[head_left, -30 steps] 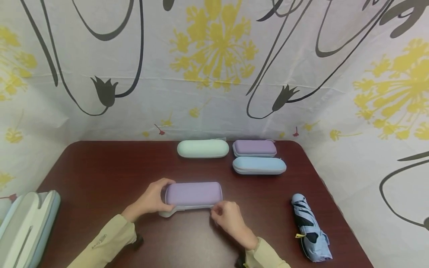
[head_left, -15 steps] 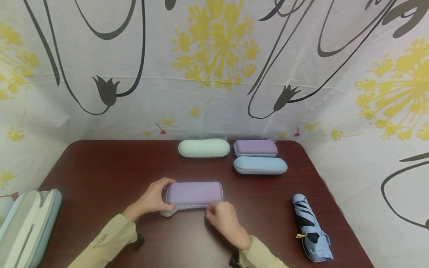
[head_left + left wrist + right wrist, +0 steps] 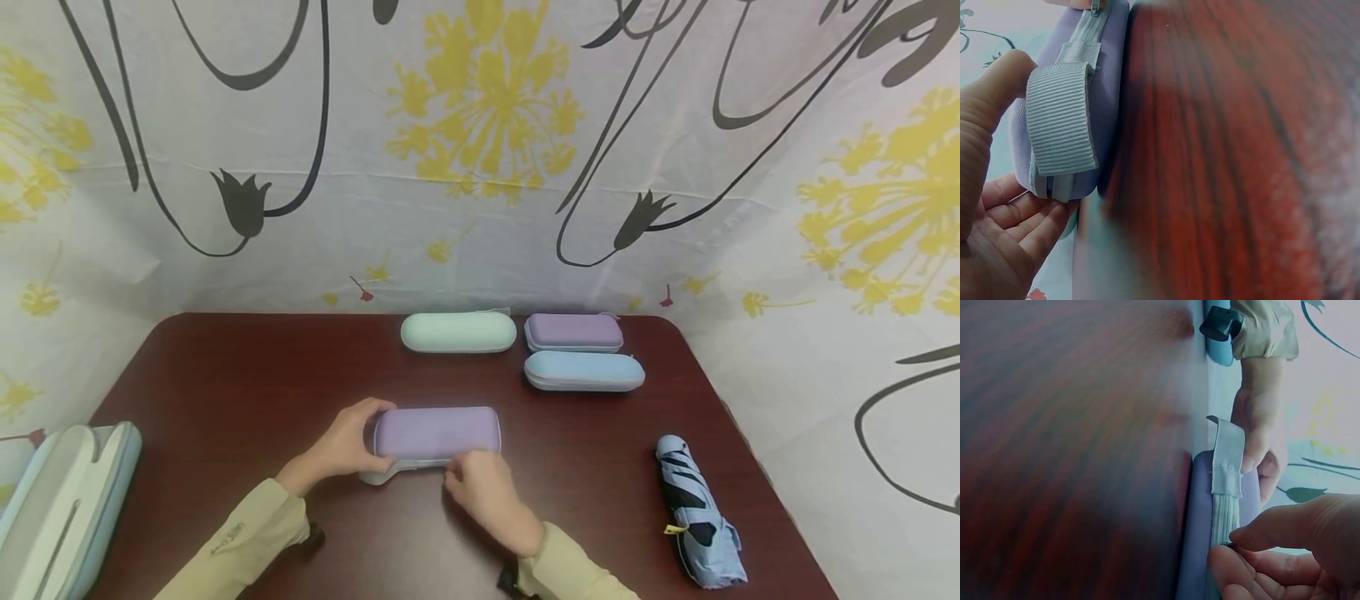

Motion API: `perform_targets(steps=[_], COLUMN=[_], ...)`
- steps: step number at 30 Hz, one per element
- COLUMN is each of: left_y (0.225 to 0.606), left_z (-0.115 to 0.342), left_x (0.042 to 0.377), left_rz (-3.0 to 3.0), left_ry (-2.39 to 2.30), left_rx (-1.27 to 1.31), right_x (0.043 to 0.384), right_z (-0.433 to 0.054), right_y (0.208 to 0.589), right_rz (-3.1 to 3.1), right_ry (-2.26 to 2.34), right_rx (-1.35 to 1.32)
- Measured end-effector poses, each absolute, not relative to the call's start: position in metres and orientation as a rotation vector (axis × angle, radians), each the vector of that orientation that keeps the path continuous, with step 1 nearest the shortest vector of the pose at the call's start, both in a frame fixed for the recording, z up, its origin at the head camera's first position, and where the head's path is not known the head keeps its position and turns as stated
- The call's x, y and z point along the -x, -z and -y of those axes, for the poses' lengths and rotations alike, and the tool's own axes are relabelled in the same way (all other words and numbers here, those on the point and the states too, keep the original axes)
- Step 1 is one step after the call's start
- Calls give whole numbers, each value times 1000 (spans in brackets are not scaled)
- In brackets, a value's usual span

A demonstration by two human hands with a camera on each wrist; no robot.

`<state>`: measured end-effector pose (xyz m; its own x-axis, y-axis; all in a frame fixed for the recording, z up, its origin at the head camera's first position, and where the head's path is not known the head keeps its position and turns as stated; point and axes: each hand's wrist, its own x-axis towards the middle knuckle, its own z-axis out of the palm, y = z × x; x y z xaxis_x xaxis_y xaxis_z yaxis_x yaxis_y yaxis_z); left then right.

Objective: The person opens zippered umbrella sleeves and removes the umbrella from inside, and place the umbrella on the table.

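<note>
A purple zip case (image 3: 437,431) lies near the middle of the table, its zipped side towards me. My left hand (image 3: 348,442) grips its left end, thumb in front and fingers round the back. A grey ribbed strap (image 3: 1060,119) loops out from that end in the left wrist view. Along the front, my right hand (image 3: 483,496) pinches the small zipper pull (image 3: 1230,545) between thumb and index finger. The grey zip (image 3: 1225,512) between the pull and the strap looks closed. The case's far side is hidden in the head view.
Behind the case lie a mint green case (image 3: 458,332), a smaller purple case (image 3: 573,332) and a light blue case (image 3: 584,372). A folded blue umbrella (image 3: 697,512) lies to the right. At the left edge stands a pale grey and blue object (image 3: 75,508) with a slot.
My right hand has slid left along the front of the purple case, from its right corner towards the strap. The left hand stays on the left end; the head view shifts slightly.
</note>
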<state>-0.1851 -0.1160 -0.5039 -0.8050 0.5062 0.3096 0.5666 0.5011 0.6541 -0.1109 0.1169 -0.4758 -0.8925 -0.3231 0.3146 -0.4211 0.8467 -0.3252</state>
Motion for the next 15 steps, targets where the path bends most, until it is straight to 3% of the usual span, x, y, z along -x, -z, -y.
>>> perform_targets(steps=[15], left_y=[502], left_z=[116], left_x=[184], left_rz=[2639], left_ry=[1225], left_rx=[955], right_x=[114], right_z=[-93], right_y=[474], right_rz=[2793], right_ry=[-465], right_rx=[-631])
